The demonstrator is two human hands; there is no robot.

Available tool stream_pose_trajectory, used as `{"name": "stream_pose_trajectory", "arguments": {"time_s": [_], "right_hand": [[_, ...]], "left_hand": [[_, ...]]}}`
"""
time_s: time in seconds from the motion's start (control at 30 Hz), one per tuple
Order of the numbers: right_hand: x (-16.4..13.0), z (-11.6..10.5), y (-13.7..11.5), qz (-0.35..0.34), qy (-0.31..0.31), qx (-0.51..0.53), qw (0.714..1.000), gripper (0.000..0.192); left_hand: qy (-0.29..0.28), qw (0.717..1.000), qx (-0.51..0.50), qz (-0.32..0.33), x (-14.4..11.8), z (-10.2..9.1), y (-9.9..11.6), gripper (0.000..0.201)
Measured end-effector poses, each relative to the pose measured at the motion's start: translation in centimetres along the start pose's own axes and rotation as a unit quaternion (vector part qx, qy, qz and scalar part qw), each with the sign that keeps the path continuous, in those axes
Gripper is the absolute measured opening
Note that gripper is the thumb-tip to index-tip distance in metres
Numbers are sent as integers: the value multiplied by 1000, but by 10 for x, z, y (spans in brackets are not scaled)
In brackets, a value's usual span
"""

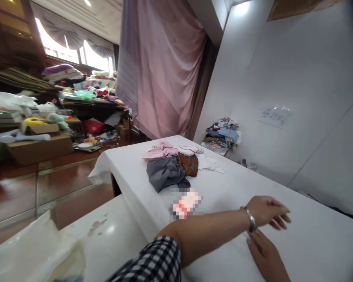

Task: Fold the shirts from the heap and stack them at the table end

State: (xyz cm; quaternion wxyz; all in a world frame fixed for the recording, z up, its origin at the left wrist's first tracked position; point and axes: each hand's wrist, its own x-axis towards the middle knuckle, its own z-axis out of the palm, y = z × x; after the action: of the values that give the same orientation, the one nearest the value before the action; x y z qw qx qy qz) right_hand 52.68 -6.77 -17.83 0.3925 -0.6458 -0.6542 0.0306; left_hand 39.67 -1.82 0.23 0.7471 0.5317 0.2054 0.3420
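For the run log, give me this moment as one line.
left hand: flat on white tablecloth | right hand: flat beside it | clothes pile: farther along table, untouched

Left arm: bare forearm reaching across from a checked sleeve, a metal bangle at the wrist. Left hand: palm down, fingers loosely spread and slightly curled, holding nothing. Right hand: flat, palm down, fingertips just beneath the left wrist, empty.
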Motion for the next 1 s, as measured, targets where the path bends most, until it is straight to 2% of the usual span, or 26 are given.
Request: {"name": "stream_pose_trajectory", "arguments": {"time_s": [0.07, 0.13, 0.17, 0.2, 0.33, 0.5, 0.57, 0.63, 0.7, 0.77, 1.0], "right_hand": [[-1, -1, -1, 8, -33, -13, 999, 35], [-2, -3, -1, 9, -62, -25, 998, 43], [-3, -4, -1, 6, -74, -29, 997, 46], [-4, -5, -1, 2, -81, -30, 996, 48], [-6, -5, 1, -7, -70, -27, 997, 44], [-7, 2, 10, -26, -49, -27, 998, 38], [-7, 3, 13, -30, -44, -31, 998, 38], [-8, 4, 14, -35, -44, -38, 998, 37], [-10, 4, 14, -41, -42, -51, 997, 36], [-13, 3, 12, -47, -36, -69, 996, 36], [-19, -3, 6, -77, -29, -133, 988, 36]], "left_hand": [[1, 997, 60, 40, 17, 0, 22, 10], [42, 975, 208, 73, 26, -15, 39, 15], [74, 946, 303, 83, 28, -29, 46, 18], [120, 894, 422, 90, 28, -46, 52, 19], [244, 802, 540, 74, 8, -141, 79, 19], [406, 676, 616, 2, -51, -265, 124, 27], [452, 631, 630, -29, -77, -304, 139, 28], [478, 601, 638, -58, -96, -334, 148, 29], [484, 583, 648, -76, -105, -354, 152, 30], [477, 574, 661, -80, -101, -365, 151, 31], [417, 562, 711, -68, -44, -360, 140, 31]]}}
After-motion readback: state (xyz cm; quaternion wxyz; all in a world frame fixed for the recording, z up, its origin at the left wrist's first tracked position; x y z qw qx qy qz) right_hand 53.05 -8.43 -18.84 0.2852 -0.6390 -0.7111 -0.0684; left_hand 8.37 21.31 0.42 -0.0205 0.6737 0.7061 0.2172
